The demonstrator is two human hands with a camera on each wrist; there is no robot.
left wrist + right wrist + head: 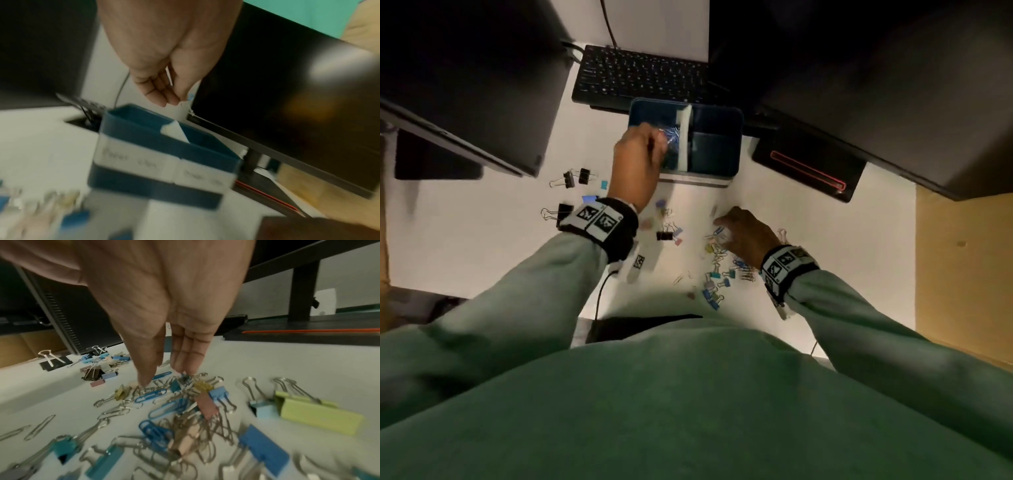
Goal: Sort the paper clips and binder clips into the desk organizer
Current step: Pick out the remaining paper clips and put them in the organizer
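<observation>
A blue desk organizer [717, 150] with a white divider [685, 137] stands at the back of the white desk, also in the left wrist view [144, 134], with blurred white labels on its front. My left hand [654, 144] reaches over its left compartment, and a blue paper clip [190, 95] shows pinched at the thumb tip. Lower right, my right hand [724, 228] points down into a pile of coloured binder clips and paper clips [164, 415]. Its straight fingertips [185, 369] touch the clips and hold nothing.
Black binder clips [571, 178] lie left of my left wrist. A keyboard [640, 75] sits behind the organizer, between dark monitors on the left [465, 85] and right [893, 85]. A black base with a red line [808, 168] stands right of the organizer.
</observation>
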